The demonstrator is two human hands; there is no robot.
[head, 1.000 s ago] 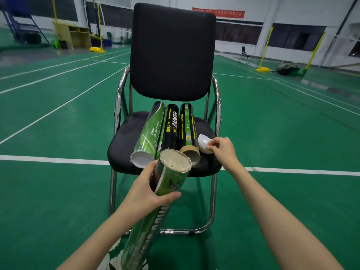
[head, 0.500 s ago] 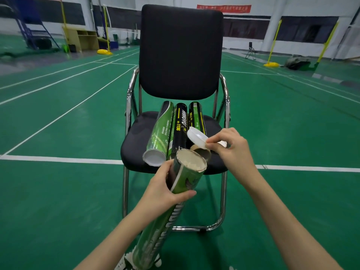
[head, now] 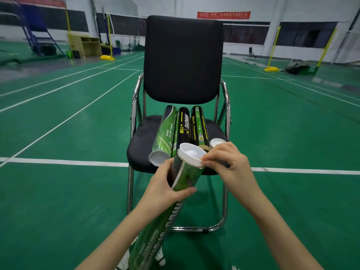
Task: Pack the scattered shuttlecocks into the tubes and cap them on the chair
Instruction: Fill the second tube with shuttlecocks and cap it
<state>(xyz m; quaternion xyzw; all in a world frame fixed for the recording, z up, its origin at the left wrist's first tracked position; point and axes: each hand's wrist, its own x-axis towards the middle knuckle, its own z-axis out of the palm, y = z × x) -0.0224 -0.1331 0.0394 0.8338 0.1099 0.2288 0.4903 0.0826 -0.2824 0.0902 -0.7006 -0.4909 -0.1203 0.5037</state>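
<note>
My left hand [head: 165, 187] grips a long green shuttlecock tube [head: 155, 227] near its top, tilted up toward the chair. My right hand [head: 228, 166] pinches a white plastic cap [head: 191, 154] and sets it on the tube's open mouth. On the black chair seat [head: 142, 139] lie three more tubes side by side: a green one [head: 164, 133] with a white cap, a black one [head: 183, 129] and a black-and-green one [head: 199, 127] with its brown open end toward me. A second white cap [head: 217, 142] lies on the seat just beyond my right hand. Loose shuttlecocks [head: 161, 260] lie on the floor below the held tube.
The chair has a chrome frame [head: 226, 201] and a tall black backrest [head: 183, 59]. It stands on a green court floor with a white line [head: 68, 162] running across. Yellow net posts [head: 107, 57], a wooden desk [head: 83, 45] and a blue ladder stand far behind.
My right hand lifted a white cap from the chair seat and carried it left and down onto the mouth of the tube in my left hand. The view moved closer to the chair.
</note>
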